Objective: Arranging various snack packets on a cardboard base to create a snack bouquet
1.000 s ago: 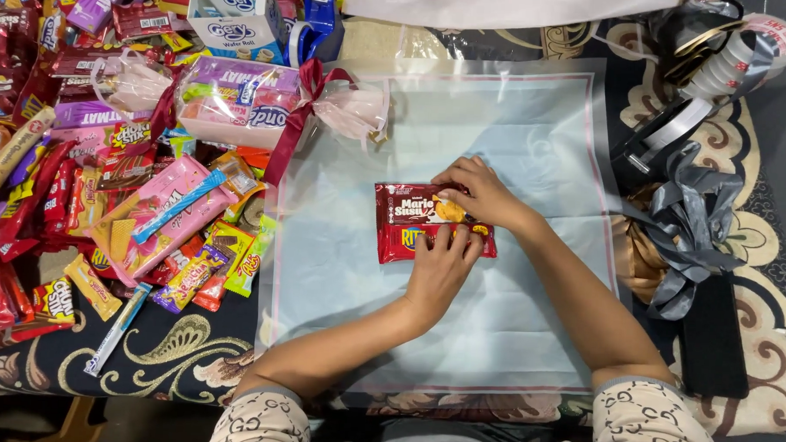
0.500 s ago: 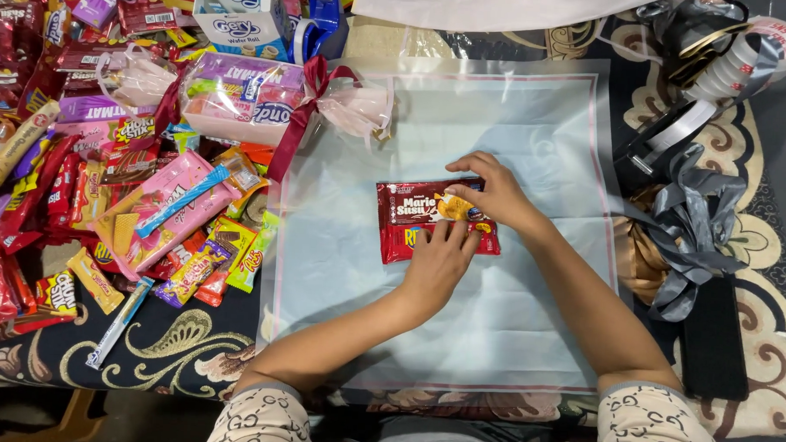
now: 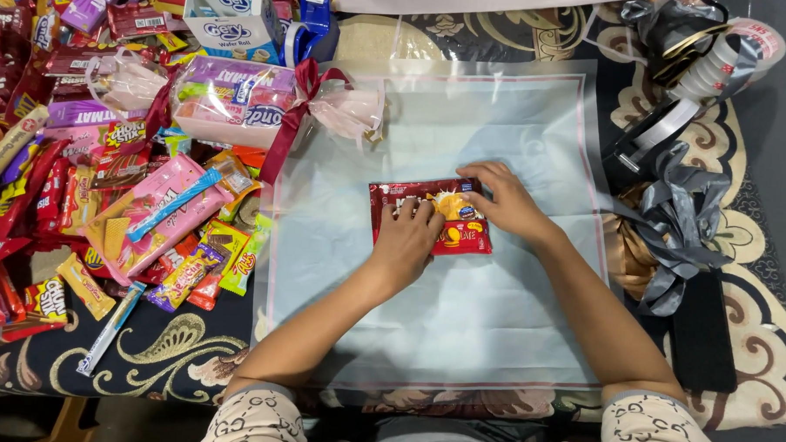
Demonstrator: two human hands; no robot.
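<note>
Snacks (image 3: 106, 194) are lying in a bright heap along the left edge, bars and pouches in red, pink, purple and yellow, overlapping one another. Just right of them we are seeing a wrapped bundle (image 3: 232, 102) tied with a dark red ribbon (image 3: 297, 113), touching the top left corner of the sheet (image 3: 459, 319). The sheet, pale and see-through with a thin pink border, is lying flat over the patterned cloth (image 3: 170, 361). On its middle a packet (image 3: 394, 199) is lying flat: red, glossy, rectangular, with a yellow and orange picture on its right half. Our left hand (image 3: 405, 243) is pressing down on the packet's lower middle, fingers spread and flat. Our right hand (image 3: 507, 203) is resting on its right end, fingers laid over the top edge; neither hand is gripping it, and the two are almost touching. Grey ribbon (image 3: 680, 222) is lying at the far right, beside tape rolls (image 3: 721, 58).
</note>
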